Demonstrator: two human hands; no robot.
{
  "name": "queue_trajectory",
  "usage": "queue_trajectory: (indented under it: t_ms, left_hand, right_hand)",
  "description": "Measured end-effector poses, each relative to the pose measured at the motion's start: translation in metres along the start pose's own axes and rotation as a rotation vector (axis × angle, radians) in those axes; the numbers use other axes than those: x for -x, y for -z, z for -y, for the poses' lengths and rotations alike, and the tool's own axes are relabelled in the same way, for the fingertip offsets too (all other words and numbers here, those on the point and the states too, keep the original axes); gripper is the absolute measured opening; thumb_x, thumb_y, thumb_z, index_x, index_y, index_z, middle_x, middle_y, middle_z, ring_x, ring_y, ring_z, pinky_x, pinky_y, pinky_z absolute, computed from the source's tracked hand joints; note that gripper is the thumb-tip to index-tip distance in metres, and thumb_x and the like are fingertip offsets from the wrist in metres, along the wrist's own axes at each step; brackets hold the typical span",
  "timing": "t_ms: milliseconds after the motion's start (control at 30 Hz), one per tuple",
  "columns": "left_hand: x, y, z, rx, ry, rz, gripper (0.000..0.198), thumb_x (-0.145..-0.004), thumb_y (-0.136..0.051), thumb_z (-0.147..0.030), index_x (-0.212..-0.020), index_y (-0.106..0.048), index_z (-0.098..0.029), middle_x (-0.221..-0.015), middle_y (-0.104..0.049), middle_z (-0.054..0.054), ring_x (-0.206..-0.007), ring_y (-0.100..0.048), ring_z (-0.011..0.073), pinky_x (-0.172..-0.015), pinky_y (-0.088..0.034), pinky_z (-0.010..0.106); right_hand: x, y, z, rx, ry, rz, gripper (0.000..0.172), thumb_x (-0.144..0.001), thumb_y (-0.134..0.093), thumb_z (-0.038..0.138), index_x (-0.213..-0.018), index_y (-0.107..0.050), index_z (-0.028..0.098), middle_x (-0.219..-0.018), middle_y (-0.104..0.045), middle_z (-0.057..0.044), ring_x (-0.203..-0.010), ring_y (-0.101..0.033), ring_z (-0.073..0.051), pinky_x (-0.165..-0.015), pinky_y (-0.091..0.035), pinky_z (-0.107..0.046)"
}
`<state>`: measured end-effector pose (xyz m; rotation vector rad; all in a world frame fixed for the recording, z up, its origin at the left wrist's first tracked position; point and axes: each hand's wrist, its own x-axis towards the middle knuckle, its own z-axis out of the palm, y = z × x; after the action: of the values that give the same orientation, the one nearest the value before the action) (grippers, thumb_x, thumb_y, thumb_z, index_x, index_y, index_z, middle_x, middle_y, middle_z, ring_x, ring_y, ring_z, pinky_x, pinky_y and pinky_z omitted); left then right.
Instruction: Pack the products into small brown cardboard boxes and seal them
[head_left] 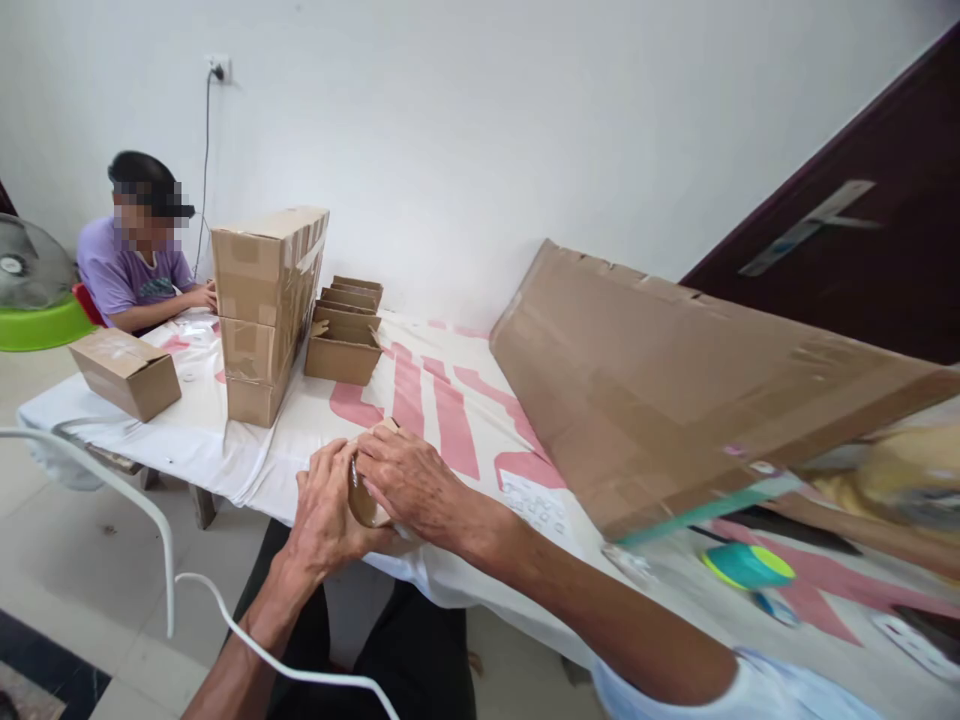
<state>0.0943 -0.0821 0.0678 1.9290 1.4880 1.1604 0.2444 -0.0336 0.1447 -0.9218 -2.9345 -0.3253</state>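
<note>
Just above the near edge of the table, my left hand (324,505) and my right hand (412,480) are closed around a small brown cardboard thing (365,503). My left fingers wrap its left side and underside. On top and at its right, my right fingers are bent over it. A curved edge and a shiny spot show between the hands; most of it is hidden, so its exact kind is unclear. Beyond them lies a white cloth with red print (450,420) covering the table.
Taped boxes (251,330) stand stacked at the left, with open boxes (343,355) behind and a closed box (127,370) nearby. A large cardboard panel (675,390) leans at right. A teal roll (748,567) lies near another person's arm (862,530). Another person (142,250) sits far left.
</note>
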Motion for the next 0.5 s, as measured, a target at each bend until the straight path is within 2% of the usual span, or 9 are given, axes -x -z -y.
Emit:
queue_trajectory:
  t_ms: [133, 233, 500]
  left_hand:
    - [0.0022, 0.0003, -0.0011, -0.006, -0.003, -0.027, 0.100, -0.060, -0.097, -0.028, -0.149, -0.051, -0.026, -0.158, -0.052, 0.018, -0.149, -0.048, 0.0418, -0.118, -0.041, 0.065]
    - [0.0023, 0.0007, -0.0013, -0.012, -0.010, -0.024, 0.098, -0.061, -0.096, -0.029, -0.149, -0.052, -0.027, -0.158, -0.052, 0.017, -0.149, -0.049, 0.0419, -0.116, -0.043, 0.064]
    - [-0.0005, 0.0014, -0.0046, -0.024, -0.009, 0.004, 0.101, -0.063, -0.096, -0.032, -0.152, -0.049, -0.028, -0.158, -0.052, 0.018, -0.149, -0.047, 0.0438, -0.115, -0.043, 0.067]
  right_hand:
    - [-0.0003, -0.0069, 0.0011, 0.020, 0.012, -0.021, 0.024, -0.086, -0.073, 0.009, -0.110, -0.075, 0.013, -0.109, -0.073, -0.013, -0.106, -0.062, -0.029, -0.097, -0.049, -0.043]
    - [-0.0001, -0.0099, 0.0011, 0.046, 0.002, -0.032, 0.021, -0.088, -0.071, 0.010, -0.108, -0.074, 0.013, -0.107, -0.072, -0.014, -0.105, -0.062, -0.029, -0.097, -0.048, -0.042]
    - [0.0041, -0.0062, -0.0044, 0.036, 0.019, -0.014, 0.023, -0.086, -0.072, 0.009, -0.109, -0.072, 0.011, -0.108, -0.070, -0.014, -0.104, -0.059, -0.029, -0.095, -0.045, -0.041]
